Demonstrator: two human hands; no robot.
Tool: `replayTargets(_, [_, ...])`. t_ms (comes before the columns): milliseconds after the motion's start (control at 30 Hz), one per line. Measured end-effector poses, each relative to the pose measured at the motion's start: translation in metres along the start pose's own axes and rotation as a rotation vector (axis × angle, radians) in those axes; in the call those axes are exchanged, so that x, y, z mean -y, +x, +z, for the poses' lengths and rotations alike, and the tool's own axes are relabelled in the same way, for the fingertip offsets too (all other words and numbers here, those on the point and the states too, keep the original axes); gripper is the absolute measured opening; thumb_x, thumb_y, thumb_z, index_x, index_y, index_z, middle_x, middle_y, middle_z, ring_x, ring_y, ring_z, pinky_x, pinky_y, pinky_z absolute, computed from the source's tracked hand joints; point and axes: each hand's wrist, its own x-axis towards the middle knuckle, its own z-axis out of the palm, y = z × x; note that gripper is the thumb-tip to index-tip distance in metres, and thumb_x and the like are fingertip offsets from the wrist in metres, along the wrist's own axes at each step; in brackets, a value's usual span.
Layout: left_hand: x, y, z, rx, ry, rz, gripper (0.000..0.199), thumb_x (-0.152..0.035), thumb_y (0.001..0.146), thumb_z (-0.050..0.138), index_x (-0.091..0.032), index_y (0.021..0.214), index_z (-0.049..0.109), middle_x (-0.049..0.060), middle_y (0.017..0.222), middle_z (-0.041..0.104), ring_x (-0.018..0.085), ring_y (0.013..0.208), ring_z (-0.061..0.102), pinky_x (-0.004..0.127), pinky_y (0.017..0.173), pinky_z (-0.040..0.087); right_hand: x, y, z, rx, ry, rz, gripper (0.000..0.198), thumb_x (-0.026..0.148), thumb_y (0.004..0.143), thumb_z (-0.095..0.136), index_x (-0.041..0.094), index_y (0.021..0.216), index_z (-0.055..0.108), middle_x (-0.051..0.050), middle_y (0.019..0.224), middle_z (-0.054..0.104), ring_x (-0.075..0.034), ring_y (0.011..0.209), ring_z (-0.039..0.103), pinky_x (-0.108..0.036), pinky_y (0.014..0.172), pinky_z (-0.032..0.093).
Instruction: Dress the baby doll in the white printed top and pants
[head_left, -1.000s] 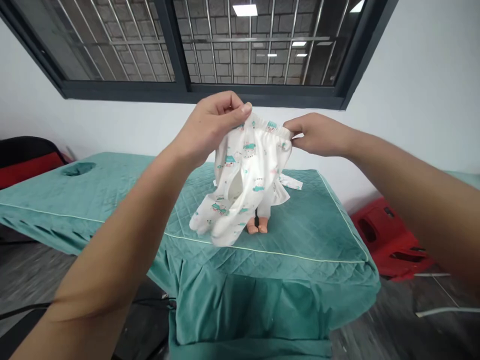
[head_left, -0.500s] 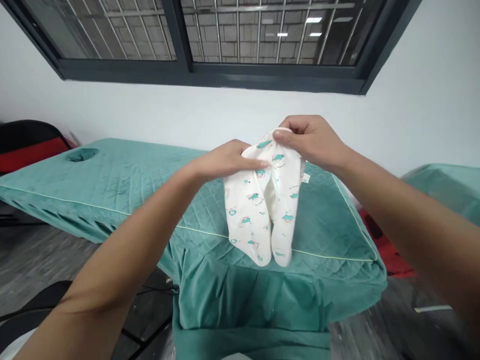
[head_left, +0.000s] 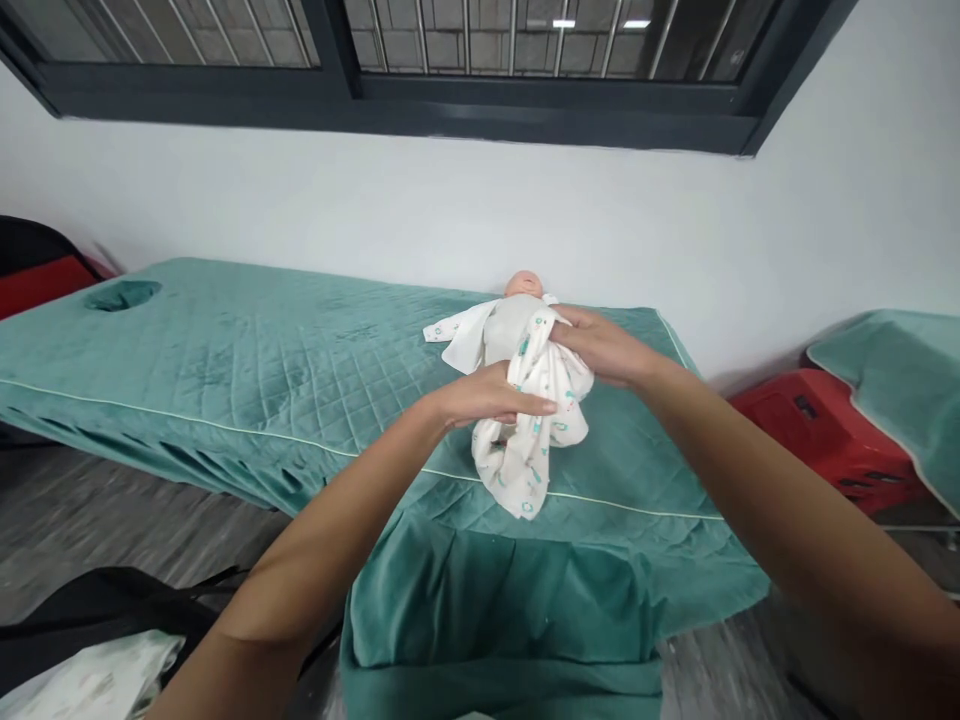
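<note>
White baby pants (head_left: 517, 475) with a green print hang bunched between my two hands, one leg dangling lower. My left hand (head_left: 484, 393) is closed on their near left side, thumb laid across the cloth. At the upper right my right hand (head_left: 606, 345) grips the waist part, its fingertips hidden in the folds. Just beyond the pants a baby doll (head_left: 523, 284) lies face up, head toward the wall. The doll has a white printed top (head_left: 466, 332), one sleeve spread to the left. Its lower body is hidden behind the pants.
A green quilted cover drapes the massage bed (head_left: 285, 350), which has a face hole (head_left: 124, 295) at its left end. Right of it stands a red plastic box (head_left: 832, 430) near another green cloth (head_left: 900, 370). A dark chair with white cloth (head_left: 97, 675) is at lower left.
The pants went from hanging spread with both legs showing to bunched up. The view has shifted, and the doll behind them now shows. Both hands still hold the cloth.
</note>
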Motion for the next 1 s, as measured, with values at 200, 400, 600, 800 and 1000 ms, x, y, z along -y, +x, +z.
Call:
replayTargets(200, [0.017,0.001,-0.032,-0.306,-0.262,0.23,0.039,-0.039,0.07,0.084,-0.015,0.097,0.071,0.008,0.09,0.076,0.022,0.083,0.071,0.029,0.072,0.056,-0.009,-0.006,0.009,0.403,-0.122,0.219,0.039,0.049,0.075,0.079,0.019,0.098,0.071,-0.002,0.084,0.072,-0.016,0.068,0.064,-0.026,0.058,0.05])
replayTargets(400, [0.028,-0.005,-0.036,-0.073,-0.271,0.115,0.042,-0.045,0.075,0.08,-0.014,0.103,0.073,0.01,0.093,0.077,0.023,0.084,0.073,0.03,0.074,0.058,-0.038,0.008,0.019,0.03,0.09,0.145,0.04,0.056,0.077,0.075,0.017,0.089,0.072,-0.005,0.087,0.075,-0.019,0.079,0.068,-0.031,0.074,0.055])
replayTargets(600, [0.034,-0.002,-0.043,0.052,-0.205,-0.001,0.041,-0.032,0.072,0.084,-0.012,0.106,0.072,0.013,0.096,0.077,0.025,0.082,0.074,0.033,0.071,0.058,-0.054,0.016,0.022,-0.165,0.346,0.124,0.044,0.06,0.082,0.068,0.02,0.1,0.067,-0.007,0.091,0.076,-0.024,0.092,0.071,-0.036,0.079,0.058])
replayTargets(800, [0.036,0.014,-0.06,-0.284,-0.357,0.166,0.043,-0.032,0.067,0.086,-0.011,0.102,0.073,0.008,0.088,0.077,0.018,0.07,0.071,0.027,0.068,0.057,-0.068,0.007,0.04,0.121,0.28,0.302,0.049,0.06,0.076,0.075,0.019,0.102,0.07,-0.004,0.083,0.075,-0.018,0.067,0.068,-0.027,0.054,0.054])
replayTargets(1000, [0.035,0.006,-0.06,-0.169,-0.293,0.125,0.048,-0.037,0.072,0.084,-0.011,0.111,0.072,0.011,0.098,0.077,0.021,0.082,0.073,0.029,0.075,0.057,-0.07,0.012,0.042,-0.028,0.306,0.19,0.037,0.049,0.077,0.078,0.017,0.097,0.072,-0.004,0.084,0.076,-0.02,0.074,0.071,-0.031,0.072,0.06])
